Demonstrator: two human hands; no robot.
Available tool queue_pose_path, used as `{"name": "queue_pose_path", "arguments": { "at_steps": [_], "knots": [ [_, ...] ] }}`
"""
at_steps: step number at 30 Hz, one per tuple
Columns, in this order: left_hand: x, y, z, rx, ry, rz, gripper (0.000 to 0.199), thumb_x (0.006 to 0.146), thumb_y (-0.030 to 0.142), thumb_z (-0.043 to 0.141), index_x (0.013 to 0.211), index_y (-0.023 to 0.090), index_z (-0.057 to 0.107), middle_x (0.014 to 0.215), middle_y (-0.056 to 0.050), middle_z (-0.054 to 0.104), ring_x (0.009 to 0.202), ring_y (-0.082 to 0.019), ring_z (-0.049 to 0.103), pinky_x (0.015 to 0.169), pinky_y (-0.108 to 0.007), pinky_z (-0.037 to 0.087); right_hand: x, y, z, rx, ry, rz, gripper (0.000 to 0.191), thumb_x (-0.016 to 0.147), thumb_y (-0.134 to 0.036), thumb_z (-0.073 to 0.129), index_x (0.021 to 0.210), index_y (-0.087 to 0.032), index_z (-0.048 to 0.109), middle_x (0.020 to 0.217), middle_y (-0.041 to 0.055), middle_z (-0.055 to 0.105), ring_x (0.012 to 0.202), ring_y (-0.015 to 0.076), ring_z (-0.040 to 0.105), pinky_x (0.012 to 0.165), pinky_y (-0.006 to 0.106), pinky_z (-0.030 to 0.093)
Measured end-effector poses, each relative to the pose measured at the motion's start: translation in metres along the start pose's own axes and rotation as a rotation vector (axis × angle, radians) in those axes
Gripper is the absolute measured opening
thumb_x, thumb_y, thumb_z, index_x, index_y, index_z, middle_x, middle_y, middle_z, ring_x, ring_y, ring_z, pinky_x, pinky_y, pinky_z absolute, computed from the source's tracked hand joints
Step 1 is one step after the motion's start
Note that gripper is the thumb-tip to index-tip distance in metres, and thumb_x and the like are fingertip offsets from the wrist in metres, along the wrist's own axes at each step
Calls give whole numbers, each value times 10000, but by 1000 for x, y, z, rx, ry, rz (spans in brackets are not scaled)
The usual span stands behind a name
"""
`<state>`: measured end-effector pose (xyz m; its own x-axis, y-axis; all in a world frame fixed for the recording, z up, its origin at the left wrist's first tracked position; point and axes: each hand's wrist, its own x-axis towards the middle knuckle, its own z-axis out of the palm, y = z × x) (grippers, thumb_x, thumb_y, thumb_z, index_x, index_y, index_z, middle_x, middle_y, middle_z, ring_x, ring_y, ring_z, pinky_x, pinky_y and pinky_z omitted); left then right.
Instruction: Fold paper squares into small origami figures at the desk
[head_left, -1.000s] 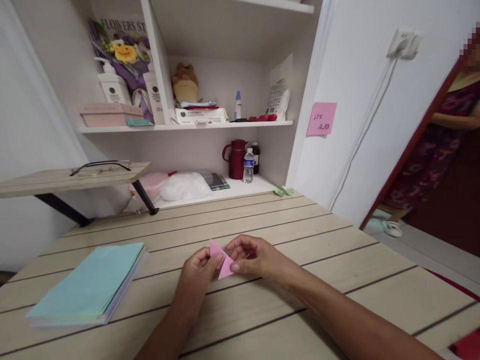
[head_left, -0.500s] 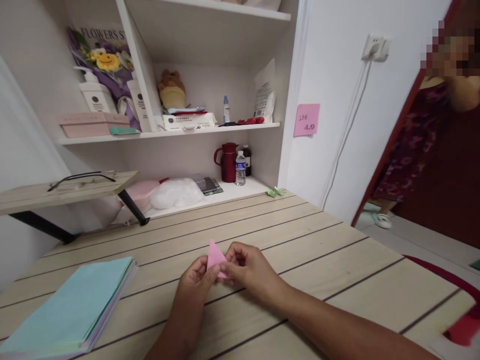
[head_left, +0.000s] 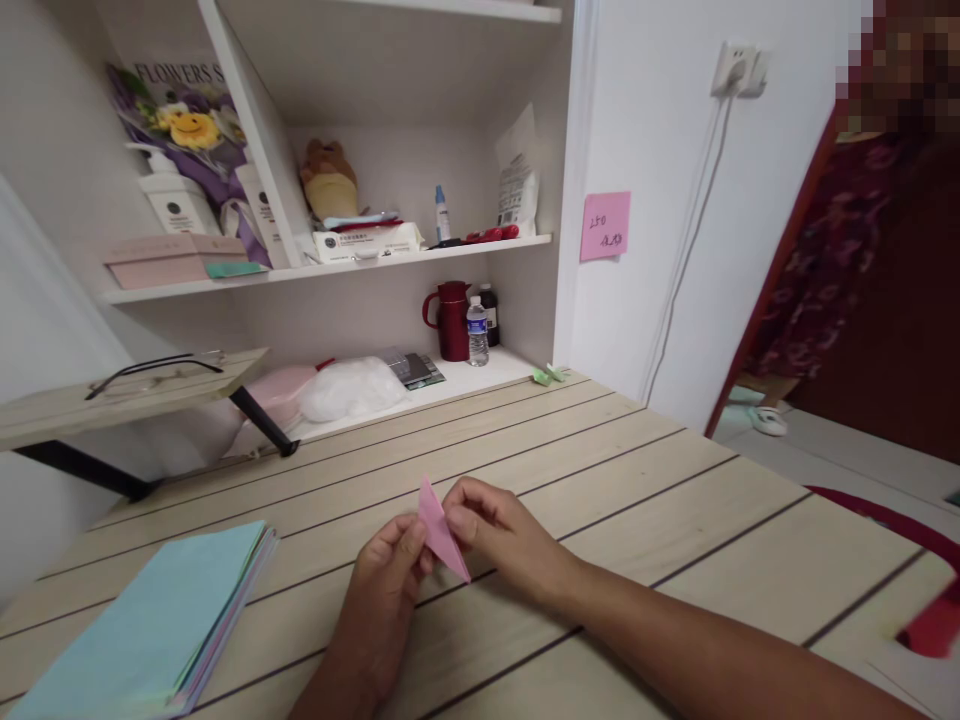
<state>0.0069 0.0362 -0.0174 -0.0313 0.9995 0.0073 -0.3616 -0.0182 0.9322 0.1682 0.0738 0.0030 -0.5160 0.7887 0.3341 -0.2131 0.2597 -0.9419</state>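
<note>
A small folded piece of pink paper [head_left: 444, 535] is held above the wooden table [head_left: 600, 480], its narrow tip pointing up and its long edge slanting down to the right. My left hand [head_left: 390, 565] pinches its left side between thumb and fingers. On the other side, the thumb and curled fingers of my right hand [head_left: 499, 520] are closed at the paper's upper right edge. The right fingertips behind the paper are partly hidden.
A stack of coloured paper [head_left: 150, 620] lies at the left. Behind it stands a small raised shelf [head_left: 150, 390] with glasses. A white cabinet [head_left: 517, 362] holds a red jug [head_left: 453, 320] and bottles. Another person [head_left: 817, 270] stands in the doorway at the right.
The pink paper has turned, so its long edge now slants down past my fingers. My right thumb has moved up from its lower part to the upper right edge. The head view has shifted slightly.
</note>
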Motion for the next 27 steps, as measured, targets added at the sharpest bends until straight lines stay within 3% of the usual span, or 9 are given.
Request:
{"name": "queue_pose_path", "arguments": {
  "at_steps": [3,6,9,17,23,27],
  "knots": [
    [1,1,-1,-54,-59,-40,214,820,365,688,776,156,684,699,-9,598,653,-111,498,636,-205,409,0,-3,-1,97,-71,4,331,894,-497,585,946,-170,595,798,6,595,722,131,552,701,269,428],
    [2,2,-3,-104,-102,-79,183,841,348,665,850,169,700,752,-31,638,687,-131,540,666,-223,418,0,-1,-2,100,-82,55,437,763,-435,767,1088,-205,588,918,3,590,706,104,511,660,240,411],
    [2,2,-4,-116,-134,-90,176,854,333,653,832,164,697,754,-33,638,674,-121,534,651,-219,413,1,2,-2,87,-81,61,478,755,-401,785,1147,-221,580,936,-5,572,664,78,472,611,215,390],
    [1,2,-2,-112,-150,-103,210,872,324,635,752,153,656,703,-17,604,691,-115,540,683,-224,438,0,1,2,276,-87,95,447,775,-445,747,1099,-200,562,841,-18,560,716,125,607,669,263,499],
    [1,3,-3,-125,-171,-109,189,883,311,618,798,149,668,714,-24,602,676,-118,537,682,-237,445,-1,-2,0,219,-78,126,435,772,-441,742,1090,-199,570,826,-17,575,709,123,598,670,258,499],
    [3,2,-2,-99,-146,-76,174,870,317,636,834,154,684,737,-20,610,680,-110,519,682,-223,428,-1,-1,0,139,-59,94,358,828,-332,681,1138,-197,564,798,-24,578,680,110,583,655,240,474]
  ]
}}
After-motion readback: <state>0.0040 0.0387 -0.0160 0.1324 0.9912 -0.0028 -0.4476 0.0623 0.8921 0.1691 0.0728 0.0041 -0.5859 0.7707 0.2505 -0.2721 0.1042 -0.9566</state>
